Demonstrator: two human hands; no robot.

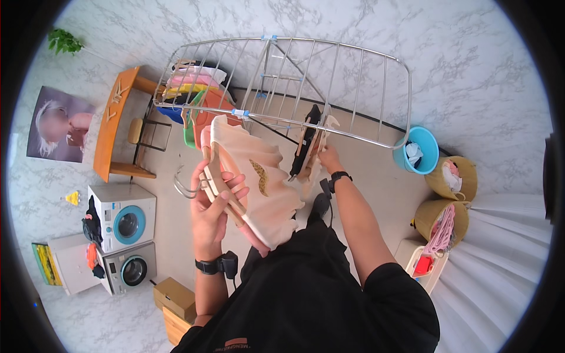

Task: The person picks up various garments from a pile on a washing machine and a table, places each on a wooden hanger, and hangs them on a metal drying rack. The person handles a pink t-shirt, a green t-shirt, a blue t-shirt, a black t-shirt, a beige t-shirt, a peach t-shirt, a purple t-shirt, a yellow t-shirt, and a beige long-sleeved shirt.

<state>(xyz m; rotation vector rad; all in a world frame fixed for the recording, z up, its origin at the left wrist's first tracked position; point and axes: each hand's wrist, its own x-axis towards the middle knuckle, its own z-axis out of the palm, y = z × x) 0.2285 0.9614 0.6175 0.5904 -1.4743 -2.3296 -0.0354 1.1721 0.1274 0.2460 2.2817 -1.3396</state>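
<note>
My left hand (216,200) grips wooden clothes hangers (227,194) by their middles, their metal hooks pointing left. From the front hanger hangs a cream top (269,167) with a patterned moustache-shaped patch. Pink cloth (254,240) shows behind it. Lower and to the right, my right hand (329,159) is closed at a group of hangers with a cream garment (312,174). Beside that hand hangs a black garment (304,143). Which hanger or cloth the right fingers hold is partly hidden.
A metal drying rack (340,90) stands ahead. Hung clothes (196,84) lie beyond its left end. A blue bucket (423,137) and wicker baskets (470,176) holding items stand right. Left are an orange table (117,110), two washing machines (148,207) and a cardboard box (176,293).
</note>
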